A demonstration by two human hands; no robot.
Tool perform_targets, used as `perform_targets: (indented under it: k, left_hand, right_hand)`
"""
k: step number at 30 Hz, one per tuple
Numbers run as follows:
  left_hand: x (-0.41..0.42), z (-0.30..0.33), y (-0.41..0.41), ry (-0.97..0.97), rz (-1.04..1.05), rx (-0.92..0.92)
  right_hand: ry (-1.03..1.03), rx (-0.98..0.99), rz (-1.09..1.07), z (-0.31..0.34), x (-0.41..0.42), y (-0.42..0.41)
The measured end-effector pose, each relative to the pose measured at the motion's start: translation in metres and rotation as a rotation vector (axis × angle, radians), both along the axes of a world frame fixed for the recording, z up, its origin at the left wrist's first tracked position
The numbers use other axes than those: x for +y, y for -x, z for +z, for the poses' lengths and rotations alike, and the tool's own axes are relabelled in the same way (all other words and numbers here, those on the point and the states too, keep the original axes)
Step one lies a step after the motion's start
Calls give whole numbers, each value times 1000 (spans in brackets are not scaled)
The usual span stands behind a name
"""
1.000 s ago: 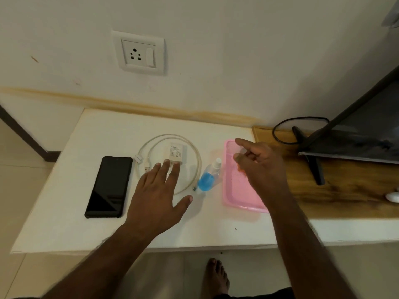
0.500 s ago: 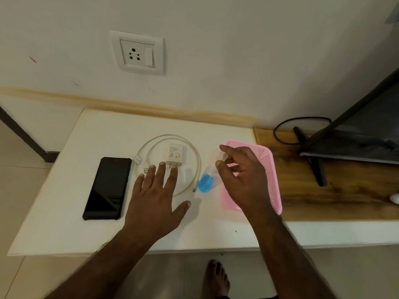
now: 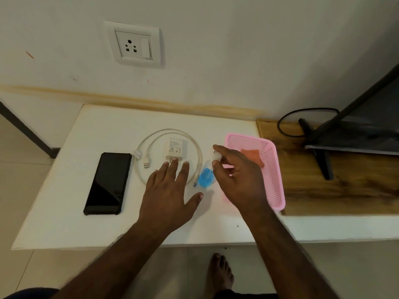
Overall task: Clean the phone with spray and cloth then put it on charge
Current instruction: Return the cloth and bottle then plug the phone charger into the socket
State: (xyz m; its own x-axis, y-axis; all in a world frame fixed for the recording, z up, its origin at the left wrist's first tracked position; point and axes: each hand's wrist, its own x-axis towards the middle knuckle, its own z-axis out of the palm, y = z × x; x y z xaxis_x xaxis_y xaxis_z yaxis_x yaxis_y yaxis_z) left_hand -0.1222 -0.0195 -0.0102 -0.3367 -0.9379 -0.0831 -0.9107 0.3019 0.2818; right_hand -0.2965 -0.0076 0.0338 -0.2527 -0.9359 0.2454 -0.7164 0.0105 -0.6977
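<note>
Around the white cap of the spray bottle (image 3: 206,176), the fingers (image 3: 216,148) of the right hand (image 3: 237,180) are curling but not yet clearly gripping. This bottle is looking small, light and smooth, so holding its blue body is probably safer than holding the cap. Beside it the left hand (image 3: 170,195) is lying open and flat over the charger cable (image 3: 195,152). Farther left, the phone (image 3: 109,183) is lying face up on the white table (image 3: 64,212); it is stiff, glossy and probably slippery, so the side edges are best for holding. Inside the pink basket (image 3: 273,169) the orange cloth (image 3: 251,155) is waiting.

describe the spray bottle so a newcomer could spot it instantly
On the white table, look between the coiled charger cable and the pink basket. The spray bottle lies there, under the right hand: the only clear thing holding blue liquid.
</note>
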Motion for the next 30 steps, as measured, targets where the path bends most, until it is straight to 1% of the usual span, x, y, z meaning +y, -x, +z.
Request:
perform_targets:
  k: [4, 9, 11, 14, 18, 21, 25, 30]
  left_hand:
    - [1, -2, 2, -1, -2, 10]
    - [2, -1, 1, -8, 1, 33]
    - [3, 0, 0, -19, 4, 46]
    - [1, 0, 0, -36, 4, 62]
    - [1, 0, -3, -32, -9, 111]
    - [1, 2, -4, -67, 18, 158]
    - [0, 5, -4, -165, 97, 288]
    - [3, 11, -5, -224, 132, 375]
  right_hand:
    - [68, -30, -30, -10, 1, -4]
    - [147, -3, -75, -18, 2, -10]
    - [126, 24, -37, -21, 3, -9]
    - [27, 31, 30, -25, 5, -9]
    - [75, 28, 49, -20, 5, -15]
    - [72, -78, 119, -8, 3, -22]
    - [56, -214, 156, 0, 1, -30]
    - [48, -246, 161, 2, 1, -30]
